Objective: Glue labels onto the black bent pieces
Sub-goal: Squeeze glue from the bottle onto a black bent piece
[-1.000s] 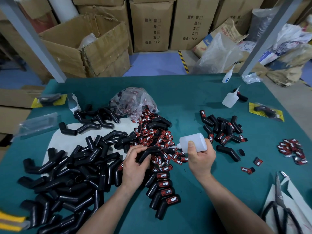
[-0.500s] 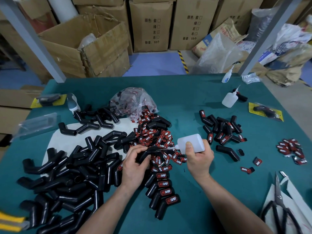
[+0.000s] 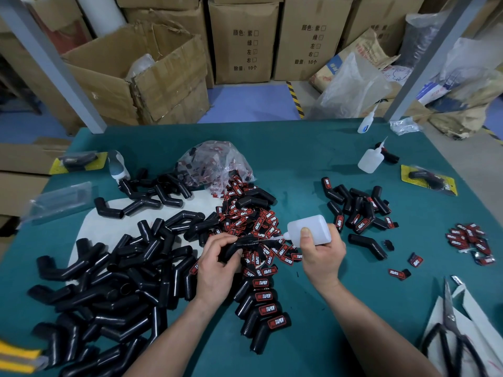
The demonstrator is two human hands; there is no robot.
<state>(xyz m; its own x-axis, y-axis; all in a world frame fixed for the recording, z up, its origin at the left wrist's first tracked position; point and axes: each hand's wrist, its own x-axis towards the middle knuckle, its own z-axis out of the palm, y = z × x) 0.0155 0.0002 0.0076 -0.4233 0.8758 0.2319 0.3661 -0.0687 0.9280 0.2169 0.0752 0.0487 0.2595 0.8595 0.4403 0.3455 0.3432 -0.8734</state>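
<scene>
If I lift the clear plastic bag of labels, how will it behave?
The bag would probably sag and crumple, since its thin film is wrinkled. It looks light, holding only small labels. Some may spill out, as many lie at its mouth.

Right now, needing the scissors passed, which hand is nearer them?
Right. The right hand, gripping the glue bottle, is up-left of the scissors; left hand, holding a black bent piece, farther left.

- The left hand [image 3: 215, 268] is bare, the back of it showing knuckles and faint tendon lines.
- The right hand [image 3: 322, 257] is bare too; its thumbnail [image 3: 304, 231] is cut short and unpainted.
- The left forearm [image 3: 174, 336] is uncovered as far as the view reaches.
- The right forearm [image 3: 375, 330] is likewise uncovered.
</scene>
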